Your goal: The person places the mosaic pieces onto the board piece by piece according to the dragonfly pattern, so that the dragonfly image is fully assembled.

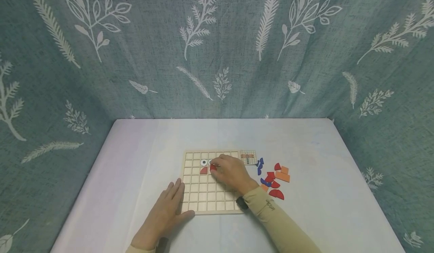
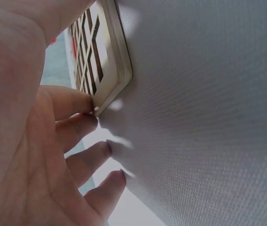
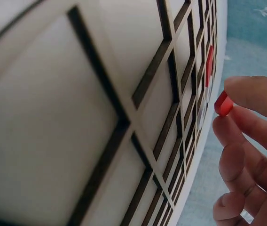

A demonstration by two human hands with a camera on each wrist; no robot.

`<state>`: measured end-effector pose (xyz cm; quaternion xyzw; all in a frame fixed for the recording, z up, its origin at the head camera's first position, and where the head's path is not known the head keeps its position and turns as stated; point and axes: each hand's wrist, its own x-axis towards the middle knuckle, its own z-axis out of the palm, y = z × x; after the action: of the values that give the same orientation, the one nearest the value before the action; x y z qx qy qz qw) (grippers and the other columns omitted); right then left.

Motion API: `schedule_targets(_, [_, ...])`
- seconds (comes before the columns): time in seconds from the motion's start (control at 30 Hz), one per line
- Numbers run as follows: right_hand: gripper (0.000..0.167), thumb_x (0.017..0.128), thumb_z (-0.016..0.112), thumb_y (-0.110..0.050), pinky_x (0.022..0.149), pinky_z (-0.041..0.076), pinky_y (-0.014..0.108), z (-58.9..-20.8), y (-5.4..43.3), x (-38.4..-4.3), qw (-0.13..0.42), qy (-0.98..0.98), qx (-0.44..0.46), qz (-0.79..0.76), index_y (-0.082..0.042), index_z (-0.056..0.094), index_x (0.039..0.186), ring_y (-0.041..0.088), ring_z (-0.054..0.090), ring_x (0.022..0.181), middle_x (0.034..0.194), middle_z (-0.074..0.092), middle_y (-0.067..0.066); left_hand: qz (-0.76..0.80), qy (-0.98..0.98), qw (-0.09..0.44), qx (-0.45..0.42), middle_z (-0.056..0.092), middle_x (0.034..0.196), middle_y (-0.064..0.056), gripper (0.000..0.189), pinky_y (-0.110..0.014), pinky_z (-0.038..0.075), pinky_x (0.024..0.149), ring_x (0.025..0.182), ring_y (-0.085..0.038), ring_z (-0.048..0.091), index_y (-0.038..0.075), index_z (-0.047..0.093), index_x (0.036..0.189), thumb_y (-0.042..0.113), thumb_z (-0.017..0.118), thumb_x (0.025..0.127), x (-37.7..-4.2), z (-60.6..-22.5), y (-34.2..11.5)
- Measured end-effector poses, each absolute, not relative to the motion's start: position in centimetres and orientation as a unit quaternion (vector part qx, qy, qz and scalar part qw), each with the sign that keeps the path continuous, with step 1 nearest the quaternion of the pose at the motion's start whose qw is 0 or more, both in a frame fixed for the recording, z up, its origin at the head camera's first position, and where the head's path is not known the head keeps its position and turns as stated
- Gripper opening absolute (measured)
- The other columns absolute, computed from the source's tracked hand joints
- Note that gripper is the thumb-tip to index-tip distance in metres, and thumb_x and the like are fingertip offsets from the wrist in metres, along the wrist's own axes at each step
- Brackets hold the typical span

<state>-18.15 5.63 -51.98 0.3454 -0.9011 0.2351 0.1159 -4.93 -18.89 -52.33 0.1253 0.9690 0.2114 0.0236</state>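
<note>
— What is the right hand [image 1: 234, 173] up to?
— It pinches a small red piece [image 3: 224, 104] between thumb and fingertips, the other fingers loosely bent. The right wrist view shows the piece held off the surface of the wooden grid board [image 1: 203, 196]

— Over which part of the board?
— Toward the far side, in the head view just right of a red quarter-circle [image 1: 204, 170] that lies in a cell. Behind that quarter-circle sits a white eye disc [image 1: 204, 162] with a black centre, and right of the disc the fingers partly cover something I can't make out fully

— And the left hand [image 1: 167, 206]?
— Spread, gripping nothing. Its fingers reach along the board's left edge, and the thumb lies at the near edge, by the corner

— What else is on the white tabletop [image 1: 152, 144]?
— A pattern card [image 1: 248, 157] with a printed grid, just beside the board's far right corner. Right of the board is a loose scatter: blue curved pieces [image 1: 260, 166], red rounded pieces [image 1: 276, 194], and an orange rectangle [image 1: 283, 176]. A teal curtain [image 1: 217, 108] with white leaf prints hangs behind
</note>
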Motion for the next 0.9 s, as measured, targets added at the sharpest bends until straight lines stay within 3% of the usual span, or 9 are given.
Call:
schedule_targets(0.17, [0.022, 0.086, 0.080, -0.024, 0.061, 0.053, 0.024, -52.25, 5.33, -18.28, 0.099, -0.909, 0.345, 0.210, -0.017, 0.077, 0.107, 0.008, 0.063, 0.072, 0.092, 0.072, -0.005, 0.211, 0.970, 0.036, 0.119, 0.034, 0.159, -0.025, 0.093, -0.062, 0.031, 0.115, 0.145, -0.049, 0.031, -0.006, 0.040, 0.151, 0.054, 0.073, 0.088, -4.86, -52.30, -18.87])
schedule_targets(0.57, [0.017, 0.090, 0.077, -0.023, 0.062, 0.054, 0.027, -52.28, 4.83, -18.28, 0.073, -0.915, 0.336, 0.210, -0.016, 0.078, 0.106, 0.009, 0.060, 0.071, 0.092, 0.070, -0.005, 0.212, 0.968, 0.009, 0.131, 0.036, 0.157, -0.027, 0.092, -0.064, 0.034, 0.112, 0.143, -0.051, 0.034, -0.007, 0.041, 0.150, 0.052, 0.074, 0.088, -4.85, -52.69, -18.93])
schedule_targets(0.9, [0.016, 0.092, 0.076, -0.024, 0.067, 0.057, 0.027, -52.07, 4.66, -18.35, 0.069, -0.917, 0.336, 0.206, -0.017, 0.079, 0.106, 0.011, 0.067, 0.080, 0.097, 0.073, -0.004, 0.207, 0.969, 0.006, 0.133, 0.037, 0.157, -0.026, 0.091, -0.064, 0.035, 0.112, 0.143, -0.050, 0.034, -0.007, 0.042, 0.150, 0.051, 0.074, 0.088, -4.80, -52.34, -18.87])
